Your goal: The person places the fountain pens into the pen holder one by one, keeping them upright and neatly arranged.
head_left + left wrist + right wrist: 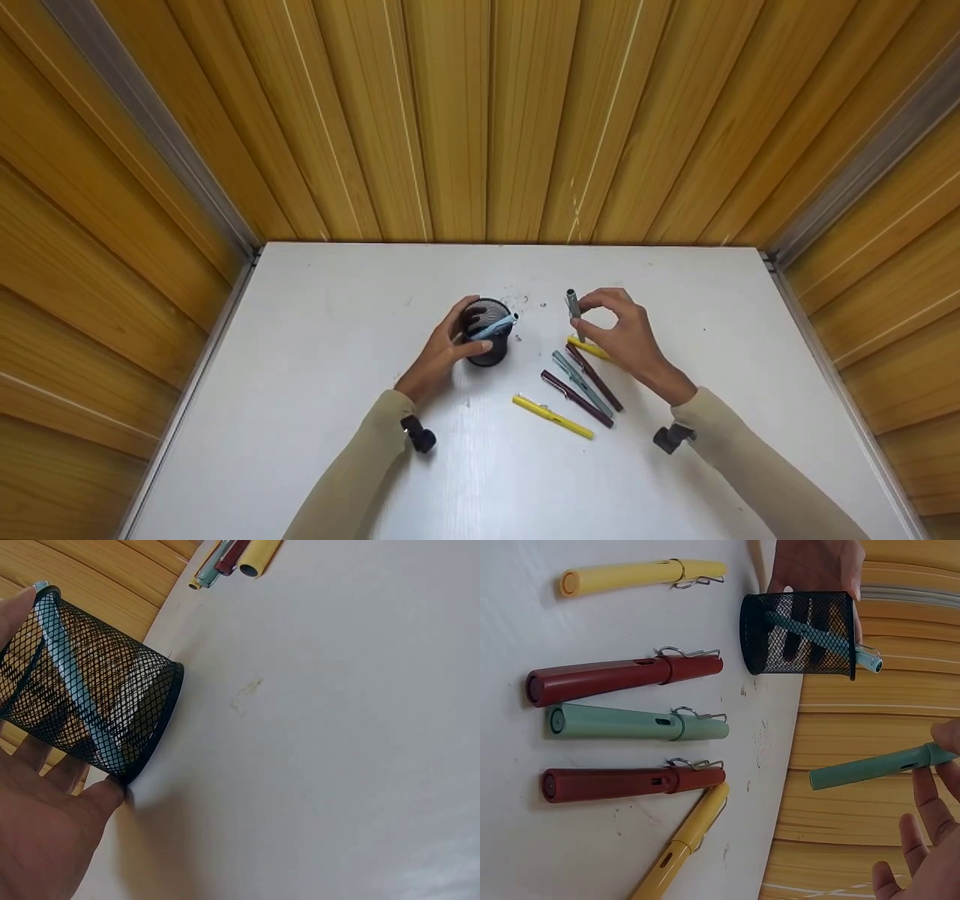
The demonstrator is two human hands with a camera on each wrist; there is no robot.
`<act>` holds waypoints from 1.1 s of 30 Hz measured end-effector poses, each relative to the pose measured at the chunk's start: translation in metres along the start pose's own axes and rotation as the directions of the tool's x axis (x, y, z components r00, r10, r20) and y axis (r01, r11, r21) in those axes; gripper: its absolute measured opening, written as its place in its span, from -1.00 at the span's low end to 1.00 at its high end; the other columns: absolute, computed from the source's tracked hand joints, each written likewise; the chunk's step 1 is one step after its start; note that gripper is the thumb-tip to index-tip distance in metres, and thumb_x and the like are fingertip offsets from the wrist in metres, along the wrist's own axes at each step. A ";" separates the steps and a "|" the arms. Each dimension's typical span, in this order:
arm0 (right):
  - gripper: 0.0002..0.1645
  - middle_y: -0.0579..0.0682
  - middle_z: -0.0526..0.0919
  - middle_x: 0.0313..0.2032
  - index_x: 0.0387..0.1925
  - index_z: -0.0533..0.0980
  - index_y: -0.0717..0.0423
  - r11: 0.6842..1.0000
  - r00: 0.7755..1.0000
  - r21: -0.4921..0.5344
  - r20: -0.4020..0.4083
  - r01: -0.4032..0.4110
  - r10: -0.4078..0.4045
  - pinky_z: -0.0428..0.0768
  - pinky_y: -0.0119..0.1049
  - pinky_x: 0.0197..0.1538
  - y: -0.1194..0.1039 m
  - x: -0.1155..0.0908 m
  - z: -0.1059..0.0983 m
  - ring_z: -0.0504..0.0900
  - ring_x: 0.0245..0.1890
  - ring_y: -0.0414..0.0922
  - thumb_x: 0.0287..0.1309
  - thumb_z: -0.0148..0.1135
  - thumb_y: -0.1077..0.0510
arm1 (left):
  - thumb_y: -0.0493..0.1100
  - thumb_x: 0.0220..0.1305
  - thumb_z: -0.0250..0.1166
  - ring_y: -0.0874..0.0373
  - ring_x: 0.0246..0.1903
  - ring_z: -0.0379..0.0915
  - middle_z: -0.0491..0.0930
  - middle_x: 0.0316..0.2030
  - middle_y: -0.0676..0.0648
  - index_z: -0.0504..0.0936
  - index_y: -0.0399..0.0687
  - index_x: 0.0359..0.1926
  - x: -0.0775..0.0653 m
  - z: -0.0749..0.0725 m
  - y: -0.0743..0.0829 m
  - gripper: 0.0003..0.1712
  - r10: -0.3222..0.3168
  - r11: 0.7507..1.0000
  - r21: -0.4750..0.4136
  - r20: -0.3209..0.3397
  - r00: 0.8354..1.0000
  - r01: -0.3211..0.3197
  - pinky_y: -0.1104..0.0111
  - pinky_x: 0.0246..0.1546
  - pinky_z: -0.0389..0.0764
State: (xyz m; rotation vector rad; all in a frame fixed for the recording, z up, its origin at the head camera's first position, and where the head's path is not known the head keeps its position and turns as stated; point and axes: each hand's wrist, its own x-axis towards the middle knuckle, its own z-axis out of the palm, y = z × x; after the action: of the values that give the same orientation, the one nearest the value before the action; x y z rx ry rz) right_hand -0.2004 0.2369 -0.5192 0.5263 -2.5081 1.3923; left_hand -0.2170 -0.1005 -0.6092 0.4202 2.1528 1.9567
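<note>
In the head view, both forearms reach forward over the table. The left hand curves round a black mesh pen cup, thumb across its near side, with a light blue pen leaning inside. The right hand pinches a grey-green capped pen between thumb and fingers, right of the cup; five capped pens, yellow, maroon and green, lie nearby.

In the left wrist view, the fingers are clamped on the cup, one fingertip beside its base.

In the right wrist view, thumb and finger clamp the grey-green pen near its cap, the barrel slanting toward the table; other fingers stand apart, half bent.
</note>
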 end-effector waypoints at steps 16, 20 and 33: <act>-0.72 0.01 0.77 -0.06 -0.03 0.77 0.12 0.999 1.000 0.043 0.012 0.003 -0.003 0.48 0.05 0.34 -0.011 0.007 0.011 0.56 0.19 -0.02 0.25 0.60 0.34 | 0.00 0.37 0.57 -0.03 0.68 0.10 0.29 0.64 -0.07 0.16 0.14 0.76 0.002 0.000 -0.002 0.10 0.012 0.999 -0.039 0.014 1.000 -0.012 -0.11 0.68 0.06; -0.71 0.02 0.77 -0.05 -0.01 0.77 0.12 0.998 1.000 0.057 0.016 -0.005 0.004 0.47 0.10 0.36 -0.015 0.008 0.014 0.57 0.21 0.00 0.26 0.60 0.33 | 0.00 0.36 0.58 -0.01 0.69 0.08 0.28 0.65 -0.06 0.18 0.16 0.75 0.001 0.000 -0.001 0.09 0.005 0.999 -0.040 0.011 1.000 -0.004 -0.10 0.69 0.04; -0.71 -0.05 0.77 -0.03 -0.01 0.78 0.06 0.990 0.999 0.140 0.035 -0.001 -0.004 0.47 -0.03 0.31 -0.028 0.013 0.025 0.59 0.20 -0.13 0.27 0.62 0.28 | -0.04 0.37 0.57 -0.04 0.69 0.07 0.29 0.64 -0.09 0.23 0.20 0.73 0.002 0.000 -0.001 0.03 0.007 0.999 -0.044 0.002 1.000 -0.007 -0.11 0.69 0.03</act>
State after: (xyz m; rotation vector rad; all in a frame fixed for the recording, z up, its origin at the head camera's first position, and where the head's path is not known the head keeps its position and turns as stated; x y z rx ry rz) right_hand -0.2008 0.1996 -0.5055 0.5842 -2.4480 1.5806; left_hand -0.2188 -0.0999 -0.6099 0.4227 2.1052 2.0022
